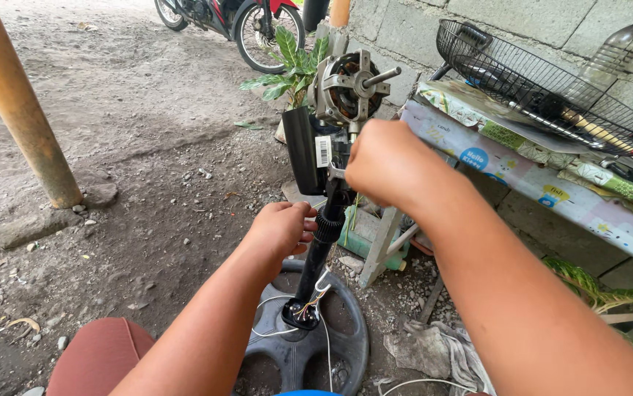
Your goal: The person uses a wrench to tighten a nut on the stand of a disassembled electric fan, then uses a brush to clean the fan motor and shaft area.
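**Steadying a stripped stand fan**

Kneeling over the round base (pixel 346 345), where loose wires (pixel 309 302) spill out, the person grips the black pole's ribbed collar (pixel 329 224) with the left hand (pixel 281 229). The right hand (pixel 384 163) is clenched just under the bare motor (pixel 347 88). Seemingly mid-disassembly; next needs firm twisting. Behind, a wire guard (pixel 544 88) rests on the bench.

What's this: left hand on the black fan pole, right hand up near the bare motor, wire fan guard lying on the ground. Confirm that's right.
Not quite. In the head view the wire fan guard lies on the cloth-covered bench, not the ground. The left hand is on the black fan pole, the right hand near the bare motor.
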